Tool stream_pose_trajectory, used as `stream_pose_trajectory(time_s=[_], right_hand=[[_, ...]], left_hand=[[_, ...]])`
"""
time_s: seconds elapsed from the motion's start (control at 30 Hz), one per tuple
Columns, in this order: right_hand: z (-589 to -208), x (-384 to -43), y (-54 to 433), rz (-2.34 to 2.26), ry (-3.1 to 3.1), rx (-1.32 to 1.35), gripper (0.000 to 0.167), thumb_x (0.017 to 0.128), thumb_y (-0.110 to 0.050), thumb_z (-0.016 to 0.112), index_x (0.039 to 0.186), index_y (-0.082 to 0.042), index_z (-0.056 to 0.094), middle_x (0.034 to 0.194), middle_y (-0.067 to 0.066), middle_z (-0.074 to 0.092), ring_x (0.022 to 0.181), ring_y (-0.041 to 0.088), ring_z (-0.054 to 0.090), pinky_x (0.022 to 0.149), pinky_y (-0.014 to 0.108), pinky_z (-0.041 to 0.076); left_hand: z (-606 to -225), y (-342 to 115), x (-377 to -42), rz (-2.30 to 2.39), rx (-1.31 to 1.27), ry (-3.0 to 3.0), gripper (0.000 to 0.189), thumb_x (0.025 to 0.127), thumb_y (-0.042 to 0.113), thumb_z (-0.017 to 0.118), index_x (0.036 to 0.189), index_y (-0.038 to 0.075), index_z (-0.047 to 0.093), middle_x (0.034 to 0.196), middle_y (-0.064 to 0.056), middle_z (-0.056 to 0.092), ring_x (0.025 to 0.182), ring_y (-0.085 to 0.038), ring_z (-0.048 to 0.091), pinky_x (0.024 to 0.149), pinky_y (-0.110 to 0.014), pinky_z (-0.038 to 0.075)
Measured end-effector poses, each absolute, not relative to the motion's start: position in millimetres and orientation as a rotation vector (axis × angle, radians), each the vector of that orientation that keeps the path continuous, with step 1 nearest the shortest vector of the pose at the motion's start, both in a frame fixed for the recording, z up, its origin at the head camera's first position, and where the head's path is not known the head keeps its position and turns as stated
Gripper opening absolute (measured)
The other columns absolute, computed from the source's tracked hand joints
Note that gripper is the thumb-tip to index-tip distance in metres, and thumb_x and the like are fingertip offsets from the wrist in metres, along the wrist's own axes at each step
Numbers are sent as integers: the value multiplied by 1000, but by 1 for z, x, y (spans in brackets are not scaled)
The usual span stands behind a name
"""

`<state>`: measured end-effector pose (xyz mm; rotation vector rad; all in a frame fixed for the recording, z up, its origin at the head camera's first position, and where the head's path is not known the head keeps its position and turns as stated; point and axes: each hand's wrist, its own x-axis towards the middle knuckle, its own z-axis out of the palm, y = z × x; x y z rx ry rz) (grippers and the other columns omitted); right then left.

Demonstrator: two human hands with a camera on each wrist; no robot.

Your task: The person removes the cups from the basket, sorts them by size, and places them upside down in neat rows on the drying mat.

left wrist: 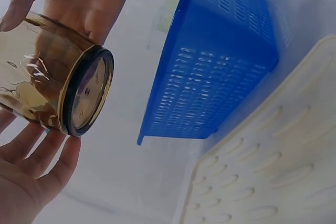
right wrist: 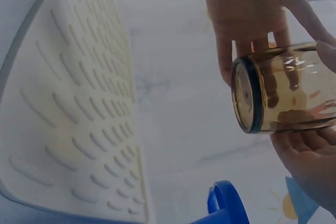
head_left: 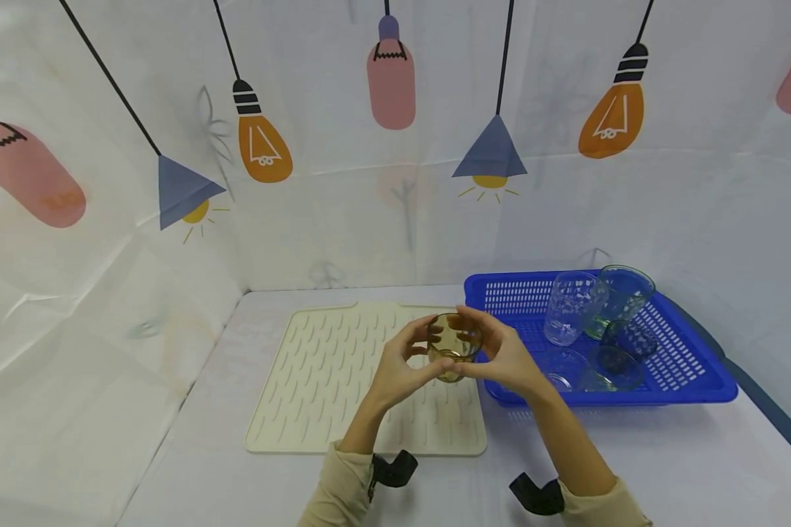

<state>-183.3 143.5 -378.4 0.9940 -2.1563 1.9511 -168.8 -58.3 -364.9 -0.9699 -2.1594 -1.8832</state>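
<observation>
An amber drinking glass is held between both hands above the right part of a cream drying mat. My left hand grips its left side, thumb at the front and fingers curled behind. From the other side my right hand grips the same glass, thumb near the base. In the left wrist view the thick dark base of the amber glass shows, with fingers on both sides of its wall. The right wrist view has the glass between both hands too.
A blue plastic basket stands at the right, overlapping the mat's right edge in the head view. Inside it are several glasses, among them a clear tumbler, a greenish glass and a dark glass. A printed curtain hangs behind.
</observation>
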Motion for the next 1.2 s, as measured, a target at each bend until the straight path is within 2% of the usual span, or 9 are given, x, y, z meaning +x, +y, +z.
stream_pose_trajectory(time_s=[0.13, 0.23, 0.4, 0.47, 0.63, 0.77, 0.9, 1.03, 1.2], right_hand=[[-380, -183, 141, 1924, -2176, 997, 76, 75, 3, 76, 138, 10, 34, 129, 30, 48, 120, 19, 51, 99, 22, 43], [-381, -182, 140, 1888, -2183, 999, 76, 74, 5, 75, 138, 10, 35, 129, 30, 48, 120, 17, 52, 98, 22, 44], [-381, -180, 136, 1850, -2160, 1007, 77, 72, 8, 75, 137, 12, 34, 129, 32, 48, 121, 9, 50, 99, 20, 42], [-381, -178, 134, 1829, -2158, 1005, 78, 71, 10, 75, 137, 13, 33, 129, 32, 48, 122, 14, 50, 100, 19, 41], [-383, -175, 129, 1743, -2202, 931, 81, 68, 11, 75, 137, 14, 33, 130, 30, 49, 121, 36, 48, 100, 19, 40], [-386, -173, 127, 1630, -2258, 845, 82, 67, 7, 78, 137, 12, 36, 129, 26, 52, 116, 39, 52, 100, 32, 44], [-387, -173, 125, 1552, -2269, 815, 81, 66, 6, 79, 136, 11, 39, 129, 26, 52, 112, 39, 55, 96, 50, 45], [-388, -173, 124, 1544, -2264, 824, 80, 66, 7, 78, 135, 13, 38, 131, 28, 50, 113, 40, 54, 96, 54, 43], [-387, -170, 126, 1516, -2273, 852, 80, 70, 4, 78, 137, 13, 36, 137, 27, 46, 119, 41, 51, 99, 53, 40]], left_hand=[[-382, -57, -178, -1825, -940, -2222, 73, 82, 40, 72, 136, -1, 44, 120, -19, 59, 112, -35, 55, 85, -35, 51], [-389, -56, -181, -1769, -909, -2268, 77, 80, 49, 70, 138, 4, 43, 122, -15, 59, 114, -29, 55, 86, -33, 49], [-388, -55, -179, -1757, -861, -2290, 76, 80, 42, 73, 138, 4, 43, 123, -17, 58, 116, -29, 54, 88, -37, 47], [-388, -54, -178, -1760, -840, -2294, 75, 80, 40, 74, 138, 4, 42, 123, -17, 58, 115, -28, 54, 88, -39, 47], [-385, -51, -175, -1758, -765, -2310, 75, 78, 30, 77, 137, 3, 42, 121, -17, 59, 113, -26, 55, 87, -40, 47], [-380, -48, -172, -1729, -692, -2337, 75, 74, 24, 79, 135, -1, 43, 118, -15, 60, 109, -26, 56, 85, -39, 50], [-375, -44, -169, -1668, -613, -2378, 78, 71, 29, 80, 132, -4, 45, 114, -15, 60, 103, -24, 58, 82, -39, 54], [-371, -42, -167, -1538, -534, -2419, 80, 67, 37, 80, 128, -4, 50, 109, -13, 64, 97, -22, 61, 75, -35, 56], [-373, -44, -169, -1522, -521, -2394, 76, 66, 36, 82, 124, -4, 54, 106, -15, 66, 95, -25, 64, 74, -37, 56]])
